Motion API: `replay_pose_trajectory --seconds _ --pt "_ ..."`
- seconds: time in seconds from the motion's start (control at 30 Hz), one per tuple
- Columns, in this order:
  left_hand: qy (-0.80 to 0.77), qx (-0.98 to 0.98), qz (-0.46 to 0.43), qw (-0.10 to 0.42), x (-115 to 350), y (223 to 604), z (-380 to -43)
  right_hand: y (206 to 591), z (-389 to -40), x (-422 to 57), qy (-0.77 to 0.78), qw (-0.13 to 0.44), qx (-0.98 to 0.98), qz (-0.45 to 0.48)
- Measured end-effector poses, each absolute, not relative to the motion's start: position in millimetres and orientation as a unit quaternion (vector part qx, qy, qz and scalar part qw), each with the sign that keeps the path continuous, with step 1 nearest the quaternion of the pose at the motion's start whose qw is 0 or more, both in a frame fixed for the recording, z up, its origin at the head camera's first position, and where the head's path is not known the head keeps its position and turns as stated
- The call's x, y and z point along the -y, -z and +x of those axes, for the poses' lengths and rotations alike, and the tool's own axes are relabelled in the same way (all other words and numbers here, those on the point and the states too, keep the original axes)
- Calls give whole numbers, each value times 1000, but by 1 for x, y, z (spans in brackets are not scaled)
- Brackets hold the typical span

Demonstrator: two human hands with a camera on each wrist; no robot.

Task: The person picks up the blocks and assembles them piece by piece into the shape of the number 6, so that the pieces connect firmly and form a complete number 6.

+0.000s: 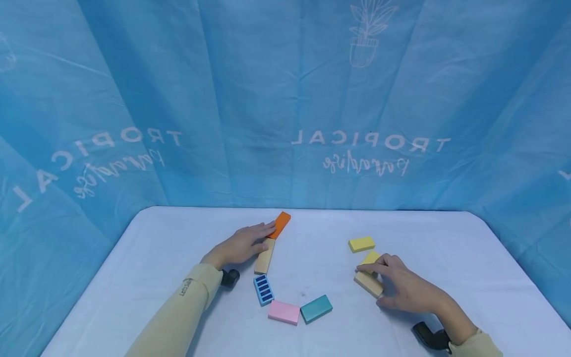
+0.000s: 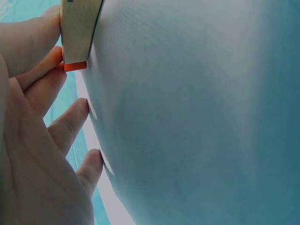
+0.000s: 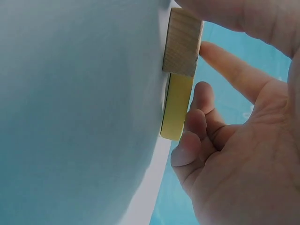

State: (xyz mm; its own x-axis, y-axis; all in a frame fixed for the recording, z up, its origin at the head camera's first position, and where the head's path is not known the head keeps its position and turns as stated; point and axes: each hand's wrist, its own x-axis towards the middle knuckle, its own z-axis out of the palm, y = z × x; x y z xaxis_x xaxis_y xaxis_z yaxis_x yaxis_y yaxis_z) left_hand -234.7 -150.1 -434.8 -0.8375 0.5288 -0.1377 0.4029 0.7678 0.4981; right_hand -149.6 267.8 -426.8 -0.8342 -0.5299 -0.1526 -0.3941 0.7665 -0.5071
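My left hand (image 1: 241, 245) lies with its fingers spread and nearly straight. Its fingertips touch an orange block (image 1: 281, 224), while the thumb rests at a plain wooden block (image 1: 264, 258) that meets the orange one end to end. On the right, my right hand (image 1: 403, 287) holds a second wooden block (image 1: 368, 284) between thumb and index finger, the index along its far edge. Directly behind that block sits a yellow block (image 1: 371, 257), partly covered by the hand. In the right wrist view, the other fingers curl beside the yellow block (image 3: 177, 108).
A blue block with dark bars (image 1: 263, 290), a pink block (image 1: 284, 313) and a teal block (image 1: 316, 309) curve along the near side. Another yellow block (image 1: 362, 244) lies farther back. The white table (image 1: 187, 223) ends at a blue printed curtain (image 1: 250, 99).
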Motion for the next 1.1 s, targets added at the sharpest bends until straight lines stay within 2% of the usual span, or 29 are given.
replay_pose_trajectory --seconds 1.1 --pt "-234 -927 262 132 150 435 -235 426 -149 -264 254 119 -928 -243"
